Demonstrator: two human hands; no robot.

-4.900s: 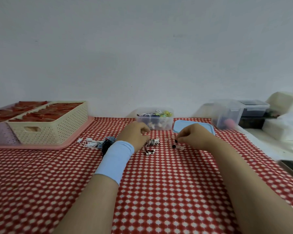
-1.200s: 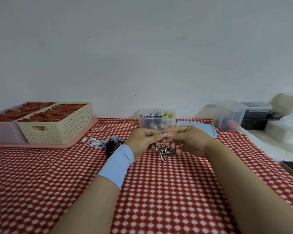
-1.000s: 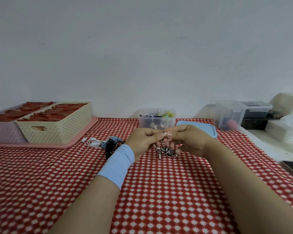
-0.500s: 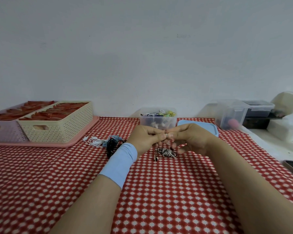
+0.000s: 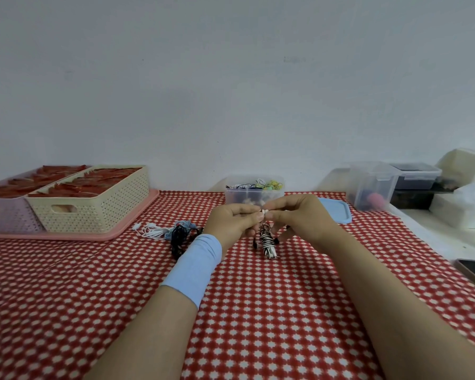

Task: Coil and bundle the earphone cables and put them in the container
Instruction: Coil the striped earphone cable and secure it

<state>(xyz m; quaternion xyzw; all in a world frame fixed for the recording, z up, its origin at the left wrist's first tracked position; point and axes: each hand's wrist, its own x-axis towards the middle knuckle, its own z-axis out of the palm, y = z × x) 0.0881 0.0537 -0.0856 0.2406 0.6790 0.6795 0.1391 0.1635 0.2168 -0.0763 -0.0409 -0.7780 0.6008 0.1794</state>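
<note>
Hands meet above the red checked tablecloth (image 5: 258,311), only the head view to go on. Left hand (image 5: 232,220) and right hand (image 5: 299,218) each pinch thumb to forefinger on the top end of the black-and-white cable (image 5: 268,241), fingertips touching around a small white piece; the other fingers curl in. The cable hangs below the pinch as a wrapped bundle, low end on or just above the cloth, can't tell which. Judgement: bundling is at the tie-off. Keep the pinch tight so the wraps don't slip, tuck the free end under the last turn, then drop it in the clear container (image 5: 254,193) just behind the hands, lid off, blue lid (image 5: 337,211) beside it. White and dark cables (image 5: 170,233) wait left of the wrist. No readable writing or brand anywhere.
</note>
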